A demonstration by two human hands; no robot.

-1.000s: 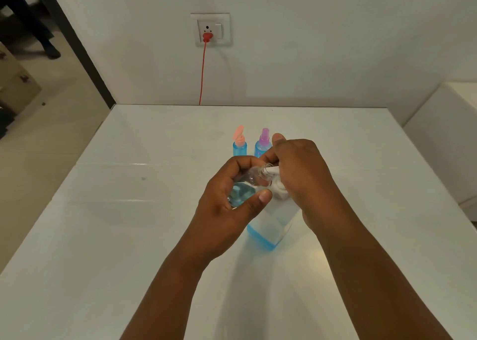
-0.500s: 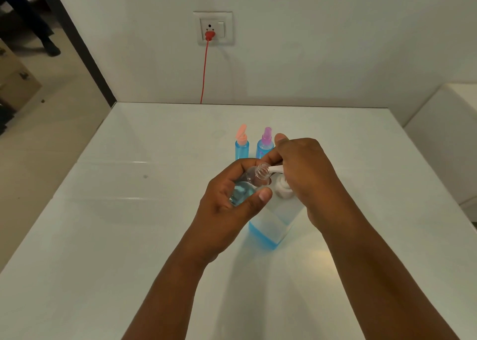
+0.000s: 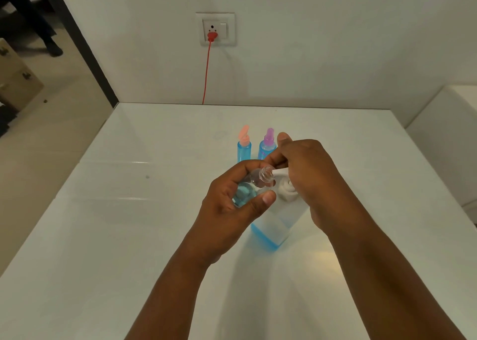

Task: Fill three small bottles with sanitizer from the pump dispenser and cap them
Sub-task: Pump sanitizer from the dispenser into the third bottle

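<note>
My left hand (image 3: 233,209) grips a small clear bottle (image 3: 254,186), tilted, uncapped, partly filled with blue sanitizer. Its open mouth sits at the white nozzle of the pump dispenser (image 3: 277,226), a clear square bottle with a low blue layer at the bottom. My right hand (image 3: 313,182) rests over the dispenser's pump head, fingers curled on it. Behind them stand two filled small bottles: one with an orange flip cap (image 3: 244,146) and one with a purple spray cap (image 3: 267,146).
The white table (image 3: 129,236) meets a white wall at the back, where a red cord (image 3: 206,73) hangs from a socket. A white cabinet (image 3: 451,138) stands at the right. Open floor lies beyond the table's left edge.
My right hand has lifted slightly, letting the pump head rise. The small bottle stays at the nozzle, and more of its neck shows.
</note>
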